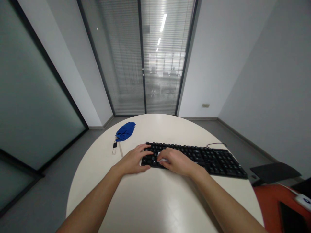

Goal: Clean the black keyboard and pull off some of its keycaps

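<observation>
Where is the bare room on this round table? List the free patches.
Bare top lies behind the black keyboard toward the table's far rim, and along the near edge between the forearms. The left is crowded: blue cloth and a small tag. The left hand and right hand cover the keyboard's left end.

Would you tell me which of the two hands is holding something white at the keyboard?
The right hand: a small white thing shows under its fingers on the black keyboard. The left hand only rests on the keyboard's left end, with nothing in it.
</observation>
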`<action>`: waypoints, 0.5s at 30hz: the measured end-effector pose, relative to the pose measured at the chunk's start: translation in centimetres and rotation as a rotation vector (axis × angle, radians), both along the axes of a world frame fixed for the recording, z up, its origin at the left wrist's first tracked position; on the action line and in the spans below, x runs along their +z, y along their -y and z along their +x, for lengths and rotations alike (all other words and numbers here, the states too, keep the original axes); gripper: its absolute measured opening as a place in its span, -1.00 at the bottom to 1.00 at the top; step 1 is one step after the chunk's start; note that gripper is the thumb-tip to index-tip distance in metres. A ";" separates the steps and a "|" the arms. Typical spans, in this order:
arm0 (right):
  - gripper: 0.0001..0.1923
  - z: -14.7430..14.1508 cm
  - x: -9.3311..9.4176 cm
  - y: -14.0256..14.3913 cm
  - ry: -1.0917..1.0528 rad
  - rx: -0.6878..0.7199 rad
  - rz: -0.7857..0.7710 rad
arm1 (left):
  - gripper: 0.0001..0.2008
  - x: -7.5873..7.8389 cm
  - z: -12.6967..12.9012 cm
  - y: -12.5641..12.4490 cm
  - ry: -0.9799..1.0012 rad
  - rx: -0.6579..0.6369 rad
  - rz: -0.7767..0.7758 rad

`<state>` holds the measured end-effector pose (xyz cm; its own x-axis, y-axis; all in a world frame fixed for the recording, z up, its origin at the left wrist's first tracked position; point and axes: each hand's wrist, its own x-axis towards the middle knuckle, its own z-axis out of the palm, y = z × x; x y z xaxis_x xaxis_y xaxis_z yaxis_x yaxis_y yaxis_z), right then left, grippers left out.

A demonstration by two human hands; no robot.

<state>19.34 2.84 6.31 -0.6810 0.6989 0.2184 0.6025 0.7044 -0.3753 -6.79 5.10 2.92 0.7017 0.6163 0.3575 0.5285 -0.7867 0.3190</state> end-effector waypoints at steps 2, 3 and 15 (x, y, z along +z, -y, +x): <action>-0.82 0.3 0.0 -0.1 -0.017 0.014 -0.007 | -0.42 0.0 0.0 0.0 0.001 0.003 0.005; -0.81 0.4 0.0 -0.1 -0.025 0.015 -0.007 | -0.41 -0.1 0.0 0.0 0.002 0.004 0.005; -0.79 1.9 -0.2 -0.8 -0.052 -0.028 -0.015 | -0.43 -0.1 0.0 0.0 -0.007 0.004 0.008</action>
